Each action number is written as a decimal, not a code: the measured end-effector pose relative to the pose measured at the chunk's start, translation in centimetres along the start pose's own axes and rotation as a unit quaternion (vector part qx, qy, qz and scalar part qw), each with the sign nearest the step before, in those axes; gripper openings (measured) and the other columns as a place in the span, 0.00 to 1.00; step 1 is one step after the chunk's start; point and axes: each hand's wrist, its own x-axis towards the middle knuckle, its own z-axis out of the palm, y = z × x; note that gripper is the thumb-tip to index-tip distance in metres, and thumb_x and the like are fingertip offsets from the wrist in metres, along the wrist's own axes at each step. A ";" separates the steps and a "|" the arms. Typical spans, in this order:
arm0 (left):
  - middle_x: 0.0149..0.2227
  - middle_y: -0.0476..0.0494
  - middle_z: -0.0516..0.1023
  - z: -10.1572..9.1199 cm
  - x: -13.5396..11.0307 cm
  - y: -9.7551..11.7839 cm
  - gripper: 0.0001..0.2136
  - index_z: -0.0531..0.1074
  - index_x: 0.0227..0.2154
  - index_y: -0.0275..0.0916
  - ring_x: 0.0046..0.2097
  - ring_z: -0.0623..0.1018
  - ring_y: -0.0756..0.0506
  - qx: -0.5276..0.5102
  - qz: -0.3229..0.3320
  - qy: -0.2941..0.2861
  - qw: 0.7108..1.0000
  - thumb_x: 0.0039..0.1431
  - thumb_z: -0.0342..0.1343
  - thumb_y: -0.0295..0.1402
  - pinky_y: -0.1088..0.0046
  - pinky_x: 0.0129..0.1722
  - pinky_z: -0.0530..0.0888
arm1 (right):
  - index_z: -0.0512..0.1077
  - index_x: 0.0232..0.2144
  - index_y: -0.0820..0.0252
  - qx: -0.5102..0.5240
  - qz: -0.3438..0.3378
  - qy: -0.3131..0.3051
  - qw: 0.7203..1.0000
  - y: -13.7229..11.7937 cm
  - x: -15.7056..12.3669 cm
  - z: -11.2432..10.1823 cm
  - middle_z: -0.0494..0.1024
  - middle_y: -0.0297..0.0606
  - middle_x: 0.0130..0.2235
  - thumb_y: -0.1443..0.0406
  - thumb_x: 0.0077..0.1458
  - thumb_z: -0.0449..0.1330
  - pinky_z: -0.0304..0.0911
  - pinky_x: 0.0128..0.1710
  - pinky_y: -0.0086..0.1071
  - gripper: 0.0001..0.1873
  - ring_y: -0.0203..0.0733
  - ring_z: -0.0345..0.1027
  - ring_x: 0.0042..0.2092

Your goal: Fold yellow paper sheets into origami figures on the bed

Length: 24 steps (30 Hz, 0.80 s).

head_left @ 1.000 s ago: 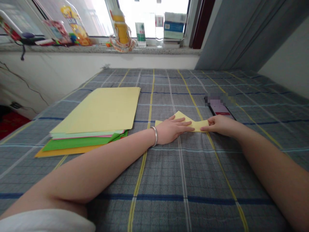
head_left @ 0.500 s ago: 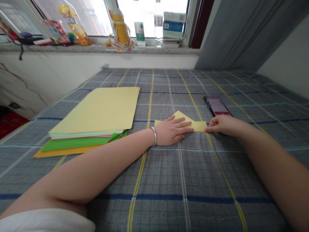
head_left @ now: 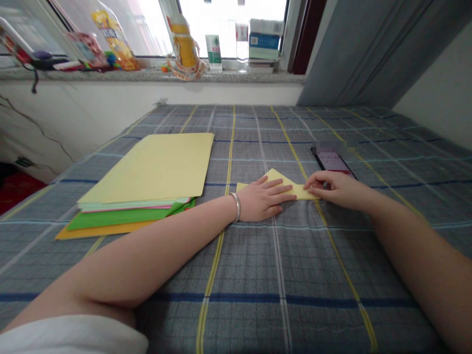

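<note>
A piece of folded yellow paper [head_left: 275,187] lies flat on a gray checked cloth [head_left: 254,275], right in front of the person. It is long and thin, and its long side goes from left to right. One pointy corner sticks up, away from the person.

The left hand [head_left: 260,199] is open and lies flat on the left part of the paper, with the fingers pointing right. The right hand [head_left: 337,191] is narrower, with its fingers curled. Its fingertips [head_left: 308,188] touch the right end of the paper, but I can't tell if they are pinching it. The two hands are close together, and nothing stands between them.

A silver bangle [head_left: 235,206] is on the left wrist, and a white sleeve [head_left: 70,337] is by the left arm. A stack of paper sheets [head_left: 147,169] lies to the left of the left hand, with pale yellow on top and green and orange below. A phone [head_left: 332,162] lies just behind the right hand, and part of it is blurred. Far ahead, bottles [head_left: 184,42] stand on a window sill [head_left: 147,75], beside a gray curtain [head_left: 361,44].
</note>
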 end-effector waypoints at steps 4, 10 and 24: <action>0.68 0.49 0.51 0.1 -0.1 0.0 0.21 0.57 0.61 0.44 0.69 0.48 0.41 -0.018 -0.003 0.012 1.000 0.67 0.42 0.37 0.52 0.66 0.47 | 0.73 0.32 0.57 -0.066 -0.023 0.045 0.997 -1.2 1.1 2.0 0.74 0.36 0.29 0.62 0.54 0.53 0.56 0.31 0.32 0.10 0.39 0.65 0.31; 0.68 0.46 0.52 0.3 -0.2 -0.3 0.17 0.62 0.56 0.42 0.68 0.51 0.39 -0.022 0.022 0.036 0.999 0.66 0.46 0.37 0.51 0.66 0.48 | 0.69 0.32 0.55 -0.139 0.018 0.095 0.986 -2.1 1.3 3.4 0.72 0.33 0.26 0.59 0.56 0.53 0.49 0.26 0.32 0.08 0.39 0.63 0.29; 0.65 0.44 0.58 -0.3 -2.4 -1.0 0.18 0.64 0.55 0.39 0.67 0.56 0.39 0.022 0.050 0.043 0.998 0.64 0.46 0.31 0.55 0.65 0.54 | 0.67 0.34 0.56 -0.160 0.000 0.085 0.984 -1.6 1.1 3.7 0.72 0.34 0.28 0.59 0.57 0.53 0.49 0.26 0.31 0.08 0.38 0.62 0.28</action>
